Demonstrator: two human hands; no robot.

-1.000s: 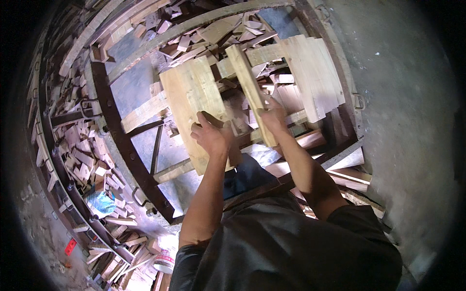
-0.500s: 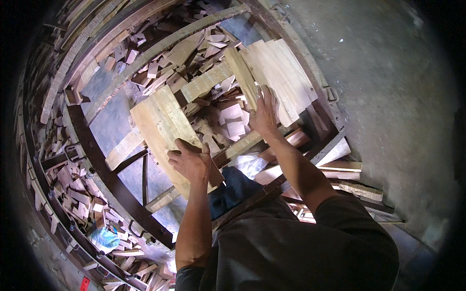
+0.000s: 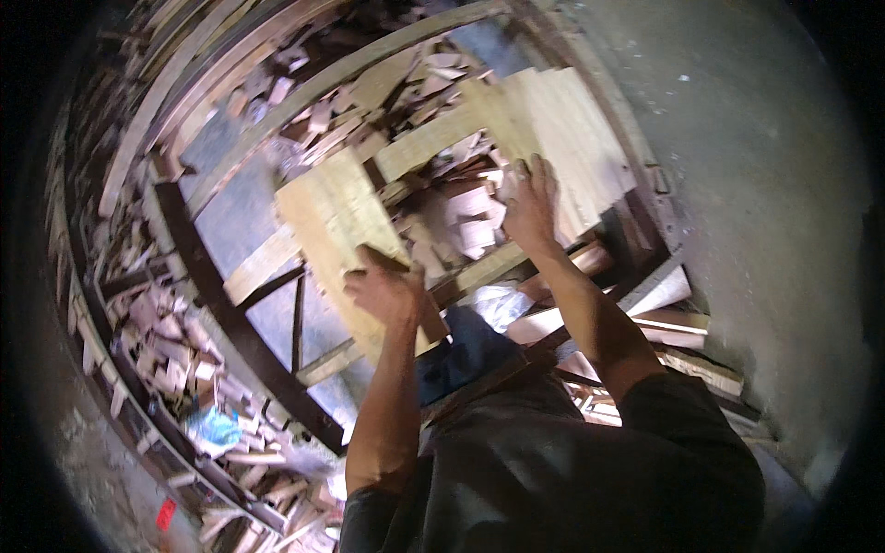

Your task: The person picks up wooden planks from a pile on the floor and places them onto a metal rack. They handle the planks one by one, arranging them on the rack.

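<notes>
My left hand rests on the right edge of a set of pale wooden boards laid side by side, its fingers apart. Further right, my right hand lies with stretched fingers on the left edge of a second set of pale boards. That set has a stepped, uneven far end. Both sets lie across wooden battens on a dark frame. Between them, many wood offcuts show below in the gap. Neither hand visibly grips anything.
The dark frame's left beam runs along my left side. Beyond it lie more offcuts and a blue plastic bag. Clear plastic film is near my front. Planks are stacked at right, beside the concrete floor.
The leftmost plank under my right hand, tilted and apart before, now lies level against its neighbours. My left hand stays on its boards. The whole view has shifted slightly.
</notes>
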